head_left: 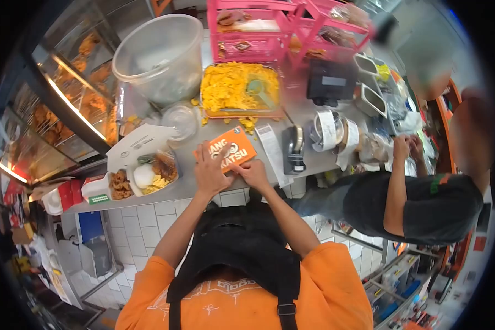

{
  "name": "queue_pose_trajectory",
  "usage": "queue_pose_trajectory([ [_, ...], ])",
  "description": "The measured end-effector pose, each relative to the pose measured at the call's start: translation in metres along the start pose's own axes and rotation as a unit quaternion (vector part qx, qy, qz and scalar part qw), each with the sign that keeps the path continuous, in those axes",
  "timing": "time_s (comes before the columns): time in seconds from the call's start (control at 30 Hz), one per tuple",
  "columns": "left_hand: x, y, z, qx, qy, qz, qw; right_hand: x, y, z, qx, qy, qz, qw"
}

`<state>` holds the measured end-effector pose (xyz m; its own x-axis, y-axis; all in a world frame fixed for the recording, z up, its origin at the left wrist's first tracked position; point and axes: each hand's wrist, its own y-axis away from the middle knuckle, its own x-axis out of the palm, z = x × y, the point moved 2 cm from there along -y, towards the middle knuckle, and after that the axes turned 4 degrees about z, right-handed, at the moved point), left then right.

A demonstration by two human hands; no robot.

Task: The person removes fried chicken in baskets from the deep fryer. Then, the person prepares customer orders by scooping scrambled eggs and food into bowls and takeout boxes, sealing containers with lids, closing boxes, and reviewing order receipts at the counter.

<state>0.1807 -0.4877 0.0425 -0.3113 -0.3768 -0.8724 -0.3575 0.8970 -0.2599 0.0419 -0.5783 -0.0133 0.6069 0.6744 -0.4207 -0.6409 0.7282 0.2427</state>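
Note:
An orange takeaway box with white lettering lies closed on the steel counter before me. My left hand rests on its lid at the left side, fingers spread. My right hand grips the near edge of the box, its fingers bent and partly hidden, close to my left thumb. Further left stands an open takeaway box with rice, yellow shreds and browned fried pieces. Beyond the orange box sits a tray of yellow food with a pale green scoop in it.
Behind on the left are a large clear tub and a lit glass case of fried food. Pink baskets stand at the back. A paper receipt and tape dispenser lie right; a co-worker stands beyond.

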Motion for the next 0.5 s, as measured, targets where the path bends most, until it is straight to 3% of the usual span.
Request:
queue_pose_trajectory([
  [0.03,-0.007,-0.003,-0.003,0.005,-0.002,0.028,1.0,-0.005,-0.009,0.0,-0.008,0.002,0.009,1.0],
  [0.1,-0.006,-0.001,-0.002,-0.002,-0.004,0.015,1.0,-0.016,-0.015,-0.009,0.02,0.173,0.055,0.983],
  [0.13,0.0,-0.002,0.0,-0.013,0.012,0.007,1.0,-0.014,-0.014,-0.011,-0.077,0.132,-0.022,0.988],
  [0.17,0.005,-0.005,0.005,-0.023,0.025,-0.005,0.999,-0.011,-0.014,-0.015,-0.083,0.132,-0.011,0.988],
  [0.23,0.02,-0.01,0.011,-0.057,0.04,-0.002,0.998,-0.005,-0.013,-0.02,-0.105,0.285,-0.077,0.95],
  [0.27,0.026,-0.011,0.015,-0.085,0.061,0.005,0.995,-0.007,-0.003,-0.011,-0.054,0.342,0.036,0.938],
  [0.3,0.028,-0.015,0.019,-0.109,0.049,-0.006,0.993,0.004,0.008,-0.001,-0.075,0.341,0.058,0.935],
  [0.33,0.029,-0.018,0.021,-0.05,0.068,-0.057,0.995,0.014,0.021,-0.001,0.046,0.091,0.135,0.986],
  [0.37,0.026,-0.015,0.023,0.011,0.085,-0.107,0.991,0.025,0.029,0.003,0.179,-0.158,0.205,0.949],
  [0.43,-0.025,0.019,0.007,-0.029,0.117,-0.134,0.984,0.041,0.02,0.02,0.181,-0.204,0.266,0.924],
  [0.47,-0.037,0.045,0.012,-0.056,0.172,-0.139,0.974,0.049,0.01,0.025,0.207,-0.294,0.184,0.915],
  [0.5,-0.046,0.077,0.03,-0.142,0.171,-0.183,0.958,0.058,0.004,0.03,0.229,-0.382,0.092,0.89],
])
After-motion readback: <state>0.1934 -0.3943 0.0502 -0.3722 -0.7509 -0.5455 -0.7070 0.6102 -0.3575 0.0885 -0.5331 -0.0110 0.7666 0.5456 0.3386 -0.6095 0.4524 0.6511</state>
